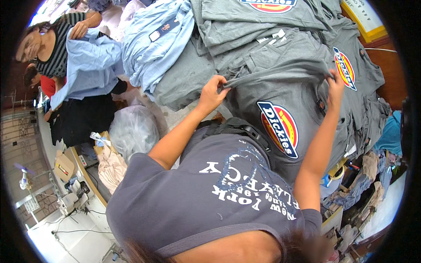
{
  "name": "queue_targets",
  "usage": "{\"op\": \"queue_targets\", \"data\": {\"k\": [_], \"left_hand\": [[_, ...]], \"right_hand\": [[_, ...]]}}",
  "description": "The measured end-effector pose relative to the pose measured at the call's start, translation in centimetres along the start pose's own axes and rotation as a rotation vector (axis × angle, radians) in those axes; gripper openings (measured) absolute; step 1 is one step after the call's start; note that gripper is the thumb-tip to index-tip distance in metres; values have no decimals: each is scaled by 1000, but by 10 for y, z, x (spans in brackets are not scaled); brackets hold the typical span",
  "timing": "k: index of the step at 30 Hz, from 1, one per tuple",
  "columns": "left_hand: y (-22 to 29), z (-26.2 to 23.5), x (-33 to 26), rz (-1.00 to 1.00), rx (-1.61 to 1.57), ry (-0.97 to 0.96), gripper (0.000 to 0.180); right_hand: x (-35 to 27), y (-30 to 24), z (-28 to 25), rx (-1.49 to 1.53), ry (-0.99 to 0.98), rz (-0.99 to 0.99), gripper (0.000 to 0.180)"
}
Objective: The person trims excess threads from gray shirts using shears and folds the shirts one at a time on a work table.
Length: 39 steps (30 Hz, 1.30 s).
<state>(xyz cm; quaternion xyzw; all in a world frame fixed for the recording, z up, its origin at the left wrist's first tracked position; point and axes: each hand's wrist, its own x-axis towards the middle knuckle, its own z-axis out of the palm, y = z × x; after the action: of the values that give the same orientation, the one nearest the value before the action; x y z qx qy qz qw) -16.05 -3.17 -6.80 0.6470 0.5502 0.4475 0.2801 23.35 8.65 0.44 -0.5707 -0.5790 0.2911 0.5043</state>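
A grey T-shirt (285, 83) with a red, yellow and blue badge print (279, 129) lies stretched across a table full of clothes in front of me. My left hand (213, 92) pinches its folded upper edge at one end. My right hand (336, 84) grips the same edge at the other end, so the fold runs taut between both hands. Beneath and beyond it lie more grey T-shirts (258, 26) in stacks, one at the right showing the same badge print (345, 68).
A heap of light blue garments (153, 44) sits left of the grey stacks. Another person (57, 48) at upper left holds a light blue shirt (90, 65). A clear plastic bag (133, 129), a sewing machine (70, 197) and loose fabric (366, 175) surround the table.
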Motion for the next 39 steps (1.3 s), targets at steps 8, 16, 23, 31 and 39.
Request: {"op": "queue_targets", "data": {"k": [8,16,23,31,39], "left_hand": [[0,3,-25,476,234,-320,14],[0,15,-35,423,239,-376,22],[11,13,-35,383,171,-269,21],[30,10,-11,281,-57,-258,19],[39,-8,73,-172,-462,-361,20]], "right_hand": [[-58,54,-42,-13,153,-95,35],[-61,52,-37,161,210,-53,26],[-62,45,-36,200,183,-25,26],[-66,27,-41,91,160,153,32],[-180,-60,-99,-269,54,316,27]]}}
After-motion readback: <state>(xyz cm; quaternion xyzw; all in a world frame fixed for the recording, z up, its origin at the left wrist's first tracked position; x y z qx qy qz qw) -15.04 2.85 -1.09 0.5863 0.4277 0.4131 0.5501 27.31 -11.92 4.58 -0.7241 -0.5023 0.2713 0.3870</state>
